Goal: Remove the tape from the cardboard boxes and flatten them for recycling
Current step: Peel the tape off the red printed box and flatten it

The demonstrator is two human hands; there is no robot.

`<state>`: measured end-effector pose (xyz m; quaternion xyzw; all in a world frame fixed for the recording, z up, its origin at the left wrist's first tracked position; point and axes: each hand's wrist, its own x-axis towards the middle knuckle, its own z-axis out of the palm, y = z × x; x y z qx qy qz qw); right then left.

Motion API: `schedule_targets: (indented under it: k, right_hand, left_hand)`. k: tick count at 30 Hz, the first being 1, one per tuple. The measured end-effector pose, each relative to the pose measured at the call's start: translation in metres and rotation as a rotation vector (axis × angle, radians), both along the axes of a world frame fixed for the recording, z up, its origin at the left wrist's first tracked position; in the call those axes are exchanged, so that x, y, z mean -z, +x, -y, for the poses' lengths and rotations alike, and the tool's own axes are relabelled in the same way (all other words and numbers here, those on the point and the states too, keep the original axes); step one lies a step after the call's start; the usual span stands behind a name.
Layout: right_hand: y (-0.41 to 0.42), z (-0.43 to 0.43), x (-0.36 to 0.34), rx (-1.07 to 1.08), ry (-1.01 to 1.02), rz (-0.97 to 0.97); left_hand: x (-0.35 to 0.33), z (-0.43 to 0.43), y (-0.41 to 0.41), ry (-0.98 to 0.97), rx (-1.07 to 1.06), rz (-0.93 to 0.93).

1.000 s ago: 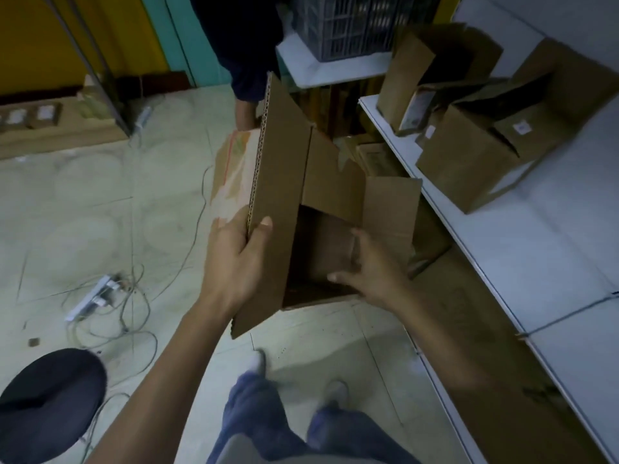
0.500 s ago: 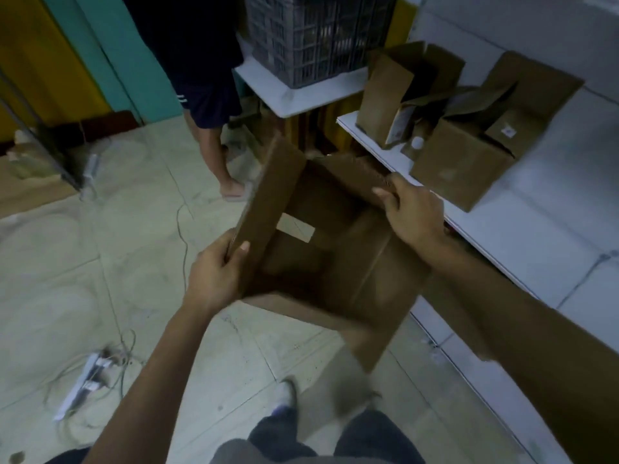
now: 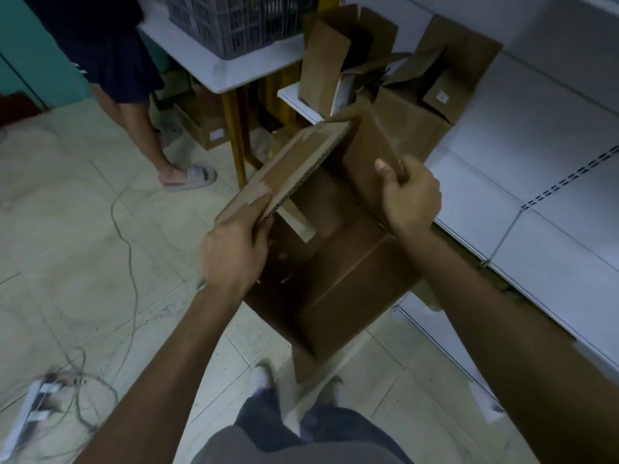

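Open cardboard box (image 3: 338, 272) held mid-air over tiled floor (image 3: 67, 229), just beside white shelf (image 3: 536, 182). Left hand (image 3: 234, 252) fingers (image 3: 259, 209) clamp torn-faced flap; right hand (image 3: 410, 199) clenches opposite flap. Pale tape strip (image 3: 299, 219) clings inside: likely to resist collapse, rip liner if forced. Raw corrugated edge could nick skin. Loose cables (image 3: 130, 249) near feet invite trip. Board brown, matte, creased, fluted. Opened boxes (image 3: 412, 128) crowd shelf, near enough for swinging flap to knock.
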<state>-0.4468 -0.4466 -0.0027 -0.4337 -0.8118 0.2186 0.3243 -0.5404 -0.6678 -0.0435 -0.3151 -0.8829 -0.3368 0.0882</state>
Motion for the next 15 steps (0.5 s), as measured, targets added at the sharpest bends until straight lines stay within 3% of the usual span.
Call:
schedule_targets:
  k: [2, 4, 5, 7, 10, 15]
  right_hand:
    - [0.013, -0.009, -0.010, -0.027, -0.036, -0.046]
    - [0.030, -0.015, -0.019, -0.098, -0.090, -0.129]
    - [0.039, -0.018, -0.023, -0.119, -0.126, -0.177]
    - [0.052, -0.024, -0.030, -0.097, -0.218, -0.307]
    - [0.076, -0.039, -0.032, 0.016, -0.320, -0.466]
    - [0.113, -0.060, -0.002, 0.273, -0.385, -0.530]
  left_hand:
    - [0.004, 0.001, -0.004, 0.011, -0.081, -0.050]
    - [0.011, 0.006, -0.015, -0.028, -0.321, -0.075]
    - [0.015, 0.011, -0.022, -0.017, -0.441, -0.020]
    - [0.025, 0.021, -0.034, 0.068, -0.606, 0.277]
    - [0.045, 0.027, -0.042, 0.026, -0.467, 0.683]
    - [0.036, 0.006, -0.039, -0.071, -0.170, 0.561]
